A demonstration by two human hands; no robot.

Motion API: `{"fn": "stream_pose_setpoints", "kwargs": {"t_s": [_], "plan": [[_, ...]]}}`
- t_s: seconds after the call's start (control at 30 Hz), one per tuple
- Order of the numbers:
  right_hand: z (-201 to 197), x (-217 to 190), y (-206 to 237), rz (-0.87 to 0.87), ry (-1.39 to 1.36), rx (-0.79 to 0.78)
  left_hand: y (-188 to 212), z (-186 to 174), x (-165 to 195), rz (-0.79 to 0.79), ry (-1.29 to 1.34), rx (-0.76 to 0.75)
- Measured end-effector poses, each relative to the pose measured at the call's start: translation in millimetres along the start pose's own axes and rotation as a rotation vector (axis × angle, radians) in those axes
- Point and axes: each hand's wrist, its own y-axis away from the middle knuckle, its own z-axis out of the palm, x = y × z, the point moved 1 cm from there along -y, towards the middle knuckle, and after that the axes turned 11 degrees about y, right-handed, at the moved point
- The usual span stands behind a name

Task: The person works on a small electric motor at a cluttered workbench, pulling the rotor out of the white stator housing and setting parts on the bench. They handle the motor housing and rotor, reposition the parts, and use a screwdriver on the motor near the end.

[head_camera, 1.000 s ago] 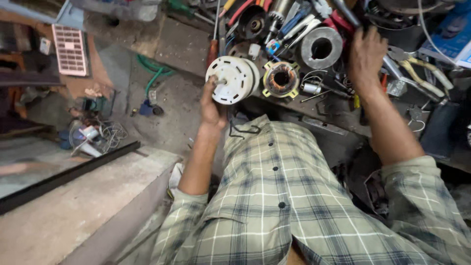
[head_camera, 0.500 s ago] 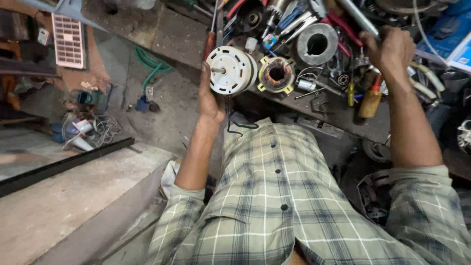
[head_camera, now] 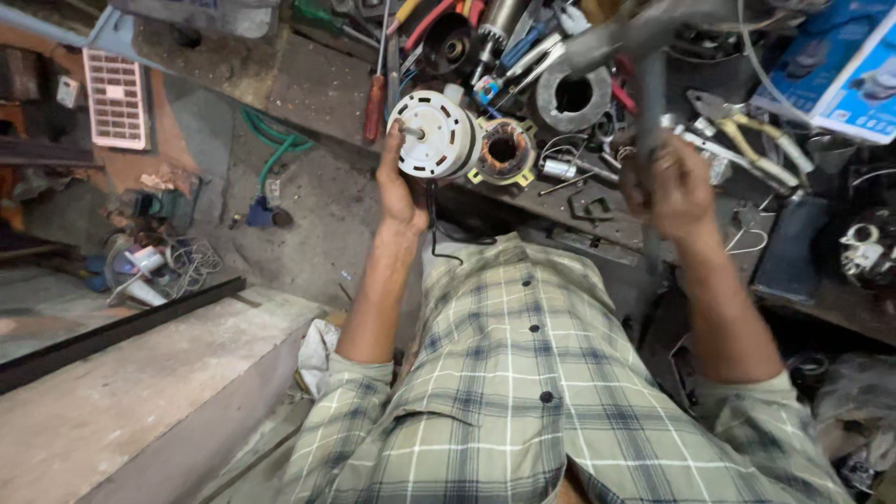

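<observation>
Left hand (head_camera: 399, 182) wrapped around round white plastic-cased motor (head_camera: 434, 133) — held at cluttered workbench (head_camera: 308, 89) edge, shaft toward camera. Right hand (head_camera: 674, 187) fisted tight on grey metal hammer (head_camera: 644, 56) handle — head blurred above copper-wound stator (head_camera: 504, 149).

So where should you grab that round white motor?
Grip the white motor around its round drum body, coming from below as the left hand does. The thin shaft sticks out of the flat face, so the wide curved sides give the steadier hold.
</observation>
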Motion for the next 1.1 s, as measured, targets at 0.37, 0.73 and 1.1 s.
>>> {"fn": "stream_pose_setpoints", "kwargs": {"t_s": [0.37, 0.73, 1.1], "plan": [[37.9, 89.4, 21.2, -0.627, 0.779, 0.076, -20.2, 23.6, 1.6, 0.01, 0.013, 0.026], [67.9, 18.6, 17.5, -0.483, 0.71, -0.076, -20.0, 6.9, 12.0, -0.032, -0.047, 0.049], [54.5, 7.2, 12.3, -0.319, 0.752, -0.064, -3.4, 49.3, 39.2, -0.047, -0.138, -0.178]]}}
